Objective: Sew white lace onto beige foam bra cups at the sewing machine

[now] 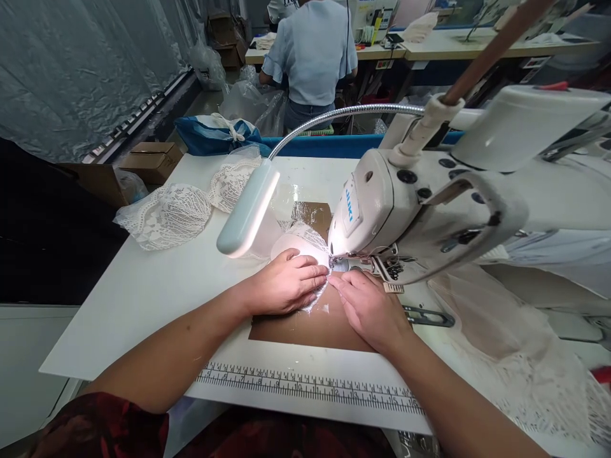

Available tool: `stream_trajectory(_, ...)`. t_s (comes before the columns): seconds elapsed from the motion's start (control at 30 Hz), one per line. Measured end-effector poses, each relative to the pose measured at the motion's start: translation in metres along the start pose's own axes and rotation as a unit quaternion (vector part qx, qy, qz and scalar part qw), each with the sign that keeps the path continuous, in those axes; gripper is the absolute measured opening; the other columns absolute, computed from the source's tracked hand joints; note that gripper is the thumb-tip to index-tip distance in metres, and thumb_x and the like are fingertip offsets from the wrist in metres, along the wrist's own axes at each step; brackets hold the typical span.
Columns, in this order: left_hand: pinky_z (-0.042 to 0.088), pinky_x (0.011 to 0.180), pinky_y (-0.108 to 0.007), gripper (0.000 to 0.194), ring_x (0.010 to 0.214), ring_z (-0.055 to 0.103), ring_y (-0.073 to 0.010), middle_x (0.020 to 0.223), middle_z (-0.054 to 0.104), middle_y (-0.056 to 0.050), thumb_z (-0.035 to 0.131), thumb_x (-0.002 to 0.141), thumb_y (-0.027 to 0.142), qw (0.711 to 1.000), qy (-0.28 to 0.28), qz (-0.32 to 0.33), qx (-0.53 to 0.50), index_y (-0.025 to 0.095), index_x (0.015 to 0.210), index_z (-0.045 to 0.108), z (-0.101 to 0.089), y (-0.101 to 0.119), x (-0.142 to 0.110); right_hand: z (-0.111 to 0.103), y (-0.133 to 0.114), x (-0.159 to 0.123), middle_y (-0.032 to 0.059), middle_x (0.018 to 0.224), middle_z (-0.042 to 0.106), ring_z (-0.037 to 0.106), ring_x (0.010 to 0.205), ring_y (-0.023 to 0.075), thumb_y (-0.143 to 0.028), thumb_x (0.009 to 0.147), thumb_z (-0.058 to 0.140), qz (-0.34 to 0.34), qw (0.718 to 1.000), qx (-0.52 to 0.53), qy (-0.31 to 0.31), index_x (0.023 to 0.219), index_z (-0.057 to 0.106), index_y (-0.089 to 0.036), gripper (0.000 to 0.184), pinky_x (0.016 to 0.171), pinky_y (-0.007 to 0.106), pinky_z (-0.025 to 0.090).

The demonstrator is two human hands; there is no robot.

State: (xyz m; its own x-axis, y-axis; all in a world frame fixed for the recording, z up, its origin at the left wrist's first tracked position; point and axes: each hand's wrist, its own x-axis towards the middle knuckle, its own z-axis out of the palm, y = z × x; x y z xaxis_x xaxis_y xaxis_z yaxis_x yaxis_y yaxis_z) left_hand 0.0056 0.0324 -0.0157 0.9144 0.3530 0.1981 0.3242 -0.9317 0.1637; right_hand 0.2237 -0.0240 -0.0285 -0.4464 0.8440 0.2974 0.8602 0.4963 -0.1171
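A white lace bra cup lies under the needle area of a white sewing machine, lit by its lamp. My left hand rests flat on the cup, fingers stretched toward the presser foot. Just right of it, my right hand pinches the cup's lace edge between thumb and index finger, close in front of the foot. The needle itself is too small to make out. Beneath both hands is a brown sheet fixed to the table.
More lace cups lie at the left of the white table. A lamp on a bendy neck overhangs the work. Thread snips and sheer lace fabric are at right. A ruler strip runs along the front; a person sits beyond.
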Motion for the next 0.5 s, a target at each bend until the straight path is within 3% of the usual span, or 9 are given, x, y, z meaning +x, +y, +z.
stream_trajectory(0.3, 0.037, 0.094, -0.04, 0.038, 0.114, 0.051, -0.0248, 0.134, 0.055, -0.011, 0.041, 0.095, 0.028, 0.998, -0.011, -0.067, 0.008, 0.012, 0.128, 0.053, -0.0028, 0.0083, 0.0056, 0.0052, -0.0029, -0.0015, 0.0047, 0.097, 0.07, 0.06, 0.088, 0.0199, -0.011, 0.085, 0.045, 0.046, 0.999, -0.018, -0.005, 0.116, 0.066, -0.023, 0.039, 0.069, 0.028, 0.043)
stream_trajectory(0.5, 0.038, 0.094, -0.04, 0.037, 0.113, 0.051, -0.0257, 0.128, 0.058, -0.012, 0.046, 0.093, 0.032, 0.997, 0.015, -0.065, -0.029, 0.014, 0.123, 0.057, -0.0032, 0.0052, 0.0019, 0.0042, 0.0004, -0.0058, 0.0073, 0.092, 0.069, 0.061, 0.088, 0.0212, -0.016, 0.086, 0.046, 0.066, 0.998, 0.02, -0.014, 0.115, 0.067, -0.024, 0.037, 0.068, 0.029, 0.047)
